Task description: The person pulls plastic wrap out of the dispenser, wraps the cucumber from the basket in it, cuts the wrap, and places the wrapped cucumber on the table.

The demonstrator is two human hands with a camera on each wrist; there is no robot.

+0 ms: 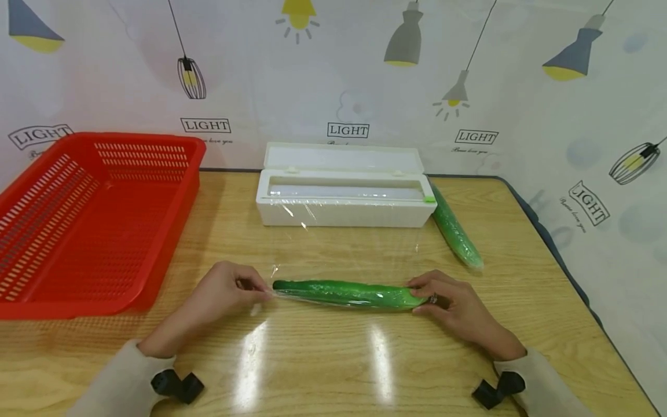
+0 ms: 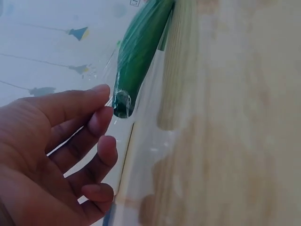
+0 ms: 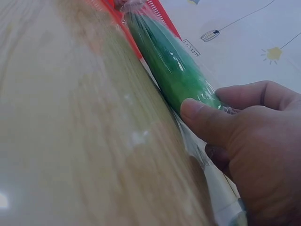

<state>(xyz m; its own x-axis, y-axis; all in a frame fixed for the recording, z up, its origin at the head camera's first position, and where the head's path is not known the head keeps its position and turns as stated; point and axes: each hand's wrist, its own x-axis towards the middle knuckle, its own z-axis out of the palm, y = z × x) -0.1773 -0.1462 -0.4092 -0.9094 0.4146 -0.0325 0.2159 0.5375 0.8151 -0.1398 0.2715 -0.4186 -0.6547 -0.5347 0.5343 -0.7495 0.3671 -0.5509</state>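
Cucumber (image 1: 346, 294) lies crosswise in front of me over the worktop (image 1: 312, 353), its dark end toward my left and its paler end toward my right, with clear film (image 1: 354, 252) drawn about it. I cannot tell whether it touches the wood or sits just above it.

My left grip (image 1: 229, 289) has thumb and fingertips brought together, pinching the film just beyond the dark end; the other fingers are loosely bent. My right grip (image 1: 450, 301) pinches the paler end through the film, thumb on one side and forefinger on the other. In the right wrist view the film gathers in creases at that end.

Beyond the cucumber stands a white box (image 1: 346, 215), its lid (image 1: 344, 157) raised at the back and a roll (image 1: 346, 191) inside. A thin sheet of film runs from the box's front edge down toward me, catching the light in streaks. A small green piece (image 1: 429, 199) sits at the right end of that edge.

Just beside the box, on its right, a second cucumber (image 1: 455, 231) rests at a slant, also in clear film. On my left is a red basket (image 1: 161, 237) with slotted walls, well apart from the box. Pale sleeves (image 1: 122, 373) cover my forearms, and the wall (image 1: 312, 75) behind is printed with hanging lamps.
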